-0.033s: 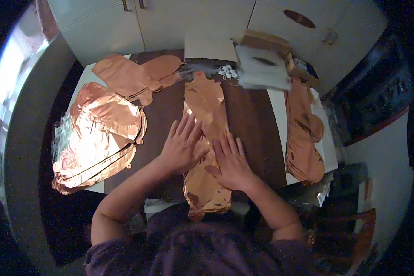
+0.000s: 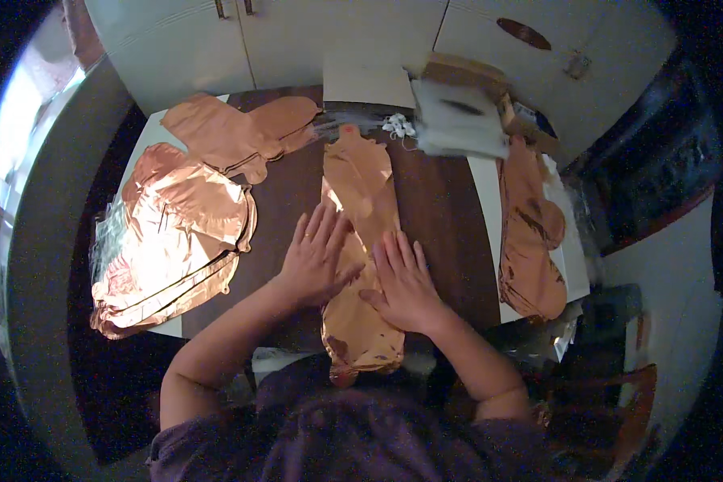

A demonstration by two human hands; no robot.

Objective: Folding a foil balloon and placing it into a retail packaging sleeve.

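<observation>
1. Left of frame: loose pile of copper foil pieces (image 2: 189, 205) on the table (image 2: 285, 181); no change. Upper left: flat foil pieces (image 2: 213, 128), same spot.
2. Centre-left: left hand (image 2: 312, 255) shifted a hair down and left vs. previous frame. Grip released, fingers extended, hand over the left edge of the middle sheet.
3. Centre: long copper foil sheet (image 2: 360, 181), running from upper centre to lower centre, laid out lengthwise, wrinkled. Not visibly moved.
4. Centre-right: right hand (image 2: 403, 281) nearly static. Grip released too, palm down over the sheet's right edge. Pressure: can't tell.
5. Upper right: stack of clear plastic (image 2: 462, 120), unchanged. Right: more copper foil (image 2: 530, 229), unchanged.
6. Meaning: my read, same step, both hands working the middle sheet; no visible progress between frames.
</observation>
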